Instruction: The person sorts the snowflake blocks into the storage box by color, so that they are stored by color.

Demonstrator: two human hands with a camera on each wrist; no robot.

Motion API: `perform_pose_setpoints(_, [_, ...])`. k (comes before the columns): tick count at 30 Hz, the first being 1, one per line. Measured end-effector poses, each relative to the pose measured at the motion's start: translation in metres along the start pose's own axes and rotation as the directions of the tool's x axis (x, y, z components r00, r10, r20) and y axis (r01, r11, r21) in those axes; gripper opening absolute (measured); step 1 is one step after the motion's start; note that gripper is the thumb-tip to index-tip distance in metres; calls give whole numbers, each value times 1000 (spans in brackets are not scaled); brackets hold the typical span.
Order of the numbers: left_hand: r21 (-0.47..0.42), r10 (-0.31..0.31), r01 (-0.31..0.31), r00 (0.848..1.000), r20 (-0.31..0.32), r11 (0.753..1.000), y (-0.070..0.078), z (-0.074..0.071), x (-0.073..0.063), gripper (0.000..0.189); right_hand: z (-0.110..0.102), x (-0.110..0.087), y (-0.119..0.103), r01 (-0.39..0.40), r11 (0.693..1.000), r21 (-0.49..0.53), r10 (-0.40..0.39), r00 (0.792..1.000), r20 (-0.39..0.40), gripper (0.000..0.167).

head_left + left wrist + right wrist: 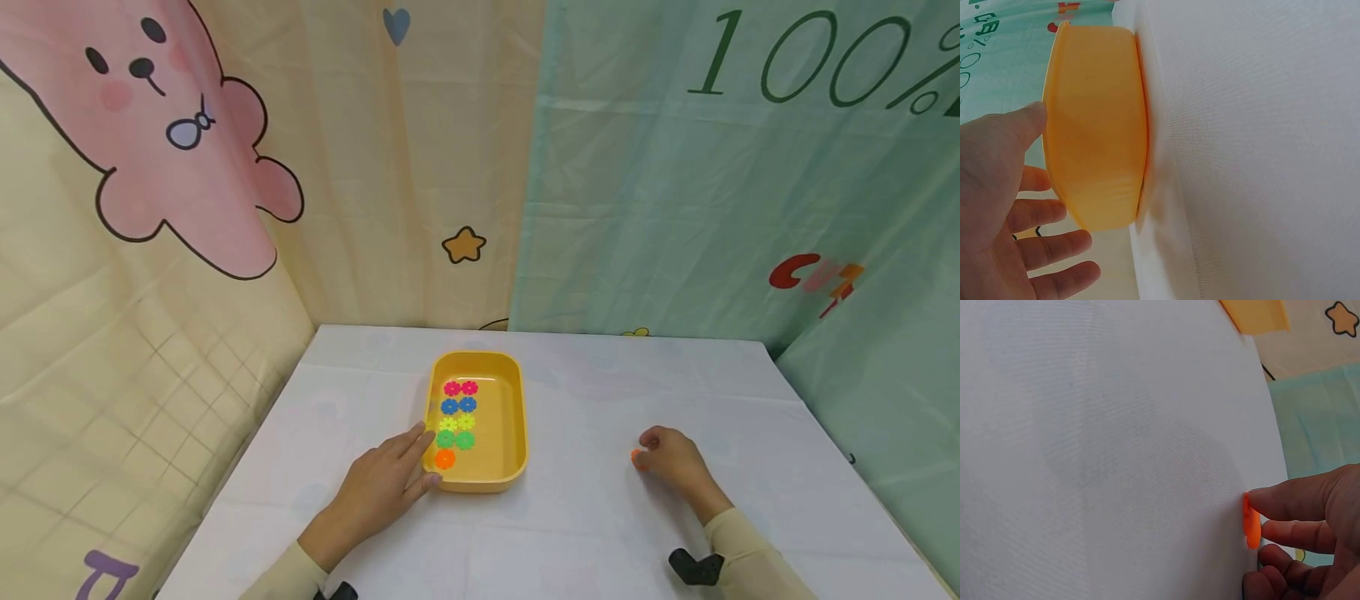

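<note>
A yellow tray (504, 475) stands on the table with small flower-shaped pieces along its left side. Pink (469, 388), blue (449, 407), yellow (467, 422) and green (465, 440) pieces lie in pairs, and a single orange one (445, 458) is nearest the front. My left hand (382, 479) rests against the tray's left rim, its fingers fairly straight. Off to the right, my right hand (675, 461) pinches another orange piece (1252, 522) between thumb and index finger at the tabletop. The right wrist view shows that piece edge-on.
The white-covered table (577, 533) reaches back to a printed curtain (420, 167). A green curtain (675, 208) hangs at the back right. Black wrist straps or mounts (696, 567) show near both cuffs.
</note>
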State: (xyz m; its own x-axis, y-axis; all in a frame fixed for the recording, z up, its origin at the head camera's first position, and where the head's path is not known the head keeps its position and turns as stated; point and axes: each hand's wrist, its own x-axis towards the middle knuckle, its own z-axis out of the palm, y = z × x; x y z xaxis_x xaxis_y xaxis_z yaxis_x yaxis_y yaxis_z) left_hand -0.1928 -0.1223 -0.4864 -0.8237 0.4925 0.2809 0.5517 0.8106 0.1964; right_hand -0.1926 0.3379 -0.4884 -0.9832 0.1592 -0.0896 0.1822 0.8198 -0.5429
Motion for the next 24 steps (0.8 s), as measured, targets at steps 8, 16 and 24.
perform_pose_setpoints(8, [-4,-12,12,1000,11,1000,0,0,0,70,1,-2,-5,-5,1000,-30,5,1000,-8,21])
perform_pose_setpoints(16, [1,-7,7,1000,8,1000,0,-1,0,69,3,-4,-6,-26,999,-22,26,1000,5,17])
perform_pose_setpoints(24, [0,-14,14,1000,15,1000,0,-1,0,71,4,-8,-6,-56,992,111,53,998,33,14])
